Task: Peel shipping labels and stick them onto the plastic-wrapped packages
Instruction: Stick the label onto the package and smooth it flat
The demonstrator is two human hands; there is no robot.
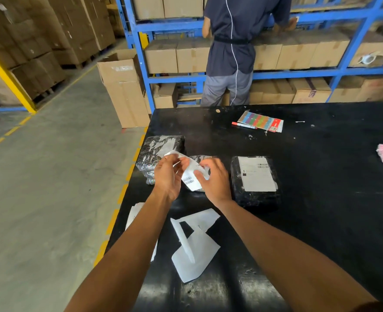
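Observation:
My left hand and my right hand together hold a white shipping label with a barcode, above the black table. The left fingers pinch its upper edge, the right thumb and fingers grip its right side. Under my hands lies a small plastic-wrapped package, mostly hidden. A larger wrapped package sits to the left with no full label visible. To the right a wrapped package carries a stuck label.
Peeled backing sheets lie near the table's front; more paper sits at the left edge. A red marker and a coloured card lie farther back. A person stands at blue shelves behind the table.

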